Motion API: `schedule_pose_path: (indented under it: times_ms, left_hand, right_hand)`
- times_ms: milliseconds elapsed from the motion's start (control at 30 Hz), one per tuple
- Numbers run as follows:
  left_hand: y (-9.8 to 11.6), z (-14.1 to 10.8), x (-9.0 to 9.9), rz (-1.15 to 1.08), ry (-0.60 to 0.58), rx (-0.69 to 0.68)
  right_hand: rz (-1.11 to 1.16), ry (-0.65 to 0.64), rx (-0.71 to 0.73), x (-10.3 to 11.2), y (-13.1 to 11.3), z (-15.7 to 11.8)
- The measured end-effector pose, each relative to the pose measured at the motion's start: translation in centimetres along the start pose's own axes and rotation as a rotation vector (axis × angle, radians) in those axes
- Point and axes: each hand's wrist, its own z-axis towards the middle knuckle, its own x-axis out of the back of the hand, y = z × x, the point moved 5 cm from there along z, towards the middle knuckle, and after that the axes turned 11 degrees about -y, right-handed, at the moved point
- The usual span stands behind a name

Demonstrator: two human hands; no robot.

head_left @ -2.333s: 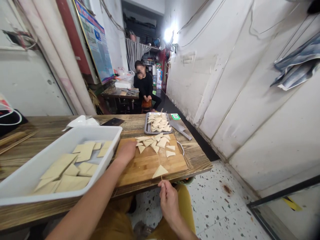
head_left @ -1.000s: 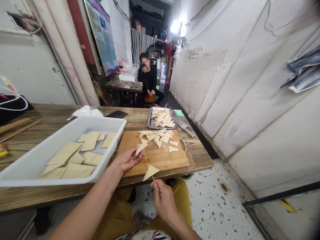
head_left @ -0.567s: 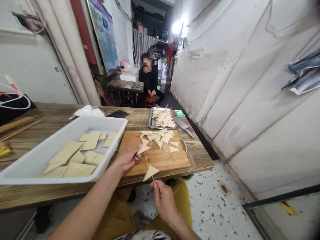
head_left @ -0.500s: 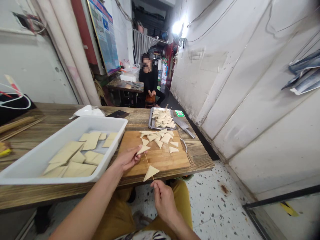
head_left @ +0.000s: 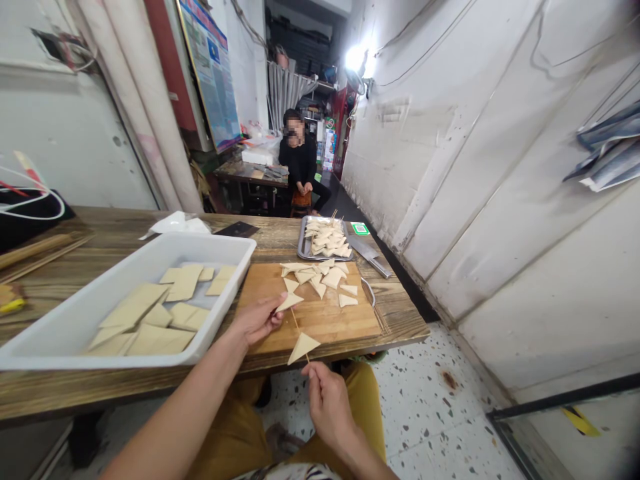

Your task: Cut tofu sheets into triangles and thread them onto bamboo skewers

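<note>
My left hand pinches a pale tofu-skin triangle above the wooden cutting board. The tip of a thin wooden skewer meets that triangle; whether it has gone through I cannot tell. Lower on the same skewer sits another tofu triangle, threaded on. Just beyond the table's front edge, my right hand is closed around the skewer's lower end. Several loose tofu triangles lie at the back of the board.
A white plastic tub with tofu sheets stands left. Behind the board are a metal tray of filled skewers and a cleaver. Bare skewers lie by the board's right edge. A person sits farther back.
Both hands keep nearly the same pose, with the skewer and the two triangles held as before. The whole view has shifted very slightly.
</note>
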Motion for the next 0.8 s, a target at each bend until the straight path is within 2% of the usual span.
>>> schedule_pose_path:
  times_ms: [433, 567, 800]
  left_hand:
    - [-0.6, -0.3, -0.6, 0.077, -0.039, 0.026]
    - [-0.8, -0.6, -0.7, 0.012, 0.042, -0.009]
    - [-0.9, -1.0, -2.0, -0.187, 0.140, -0.072]
  right_hand:
    - [-0.019, -0.019, -0.038, 0.1, -0.6, 0.1]
    - [-0.030, -0.006, -0.037, 0.2, -0.7, 0.1]
    - [-0.029, 0.011, -0.013, 0.1, -0.8, 0.2]
